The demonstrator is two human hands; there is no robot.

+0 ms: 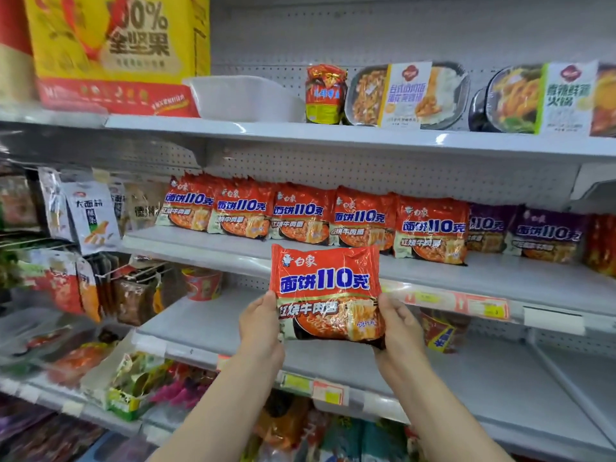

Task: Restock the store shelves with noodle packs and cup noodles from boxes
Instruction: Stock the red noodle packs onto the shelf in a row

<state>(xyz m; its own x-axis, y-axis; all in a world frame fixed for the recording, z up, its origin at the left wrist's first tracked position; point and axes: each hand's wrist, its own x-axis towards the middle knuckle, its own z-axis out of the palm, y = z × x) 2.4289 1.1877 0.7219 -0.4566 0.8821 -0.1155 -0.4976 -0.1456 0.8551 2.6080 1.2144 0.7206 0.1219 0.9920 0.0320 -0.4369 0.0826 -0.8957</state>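
Note:
I hold a red noodle pack upright in front of the shelves, its printed face toward me. My left hand grips its lower left edge and my right hand grips its lower right edge. Behind it, on the middle shelf, stands a row of several identical red noodle packs, with purple noodle packs to their right. A red cup noodle stands on the lower shelf at the left, another red cup shows to the right of my right hand.
The top shelf carries a yellow gift box, a white tray, a red jar and boxed ready meals. Hanging snack bags fill the rack at left. Price tags line the shelf edges.

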